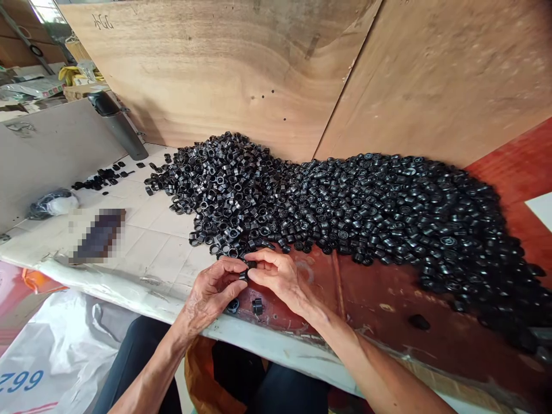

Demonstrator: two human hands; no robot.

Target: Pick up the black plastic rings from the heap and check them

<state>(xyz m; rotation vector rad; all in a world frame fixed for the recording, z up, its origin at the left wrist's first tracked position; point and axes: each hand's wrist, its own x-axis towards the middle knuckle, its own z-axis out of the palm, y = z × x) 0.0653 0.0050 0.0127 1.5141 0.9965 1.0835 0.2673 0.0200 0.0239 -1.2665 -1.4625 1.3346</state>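
Two bare hands were close together over the front part of a table. The left hand had its thumb and pointing finger pinched together on a small black part. The right hand came at it from the other side, with its fingertips bent in and nearly shut around it too. The fingers hid a lot of it, so I cannot tell if it was one piece or two.

Just below the hands lay a round black piece, partly behind the left thumb. Beside it was a short black piece, apart from the hands.

Behind the hands was a big heap of black rings. It ran into a long heap of shiny black caps on the right. Both heaps sat near tall wooden boards. One dark lump lay by itself on the red-brown part of the table.

On the left, a dark bottle leaned over. Near it were some little black bits and a crumpled plastic bag
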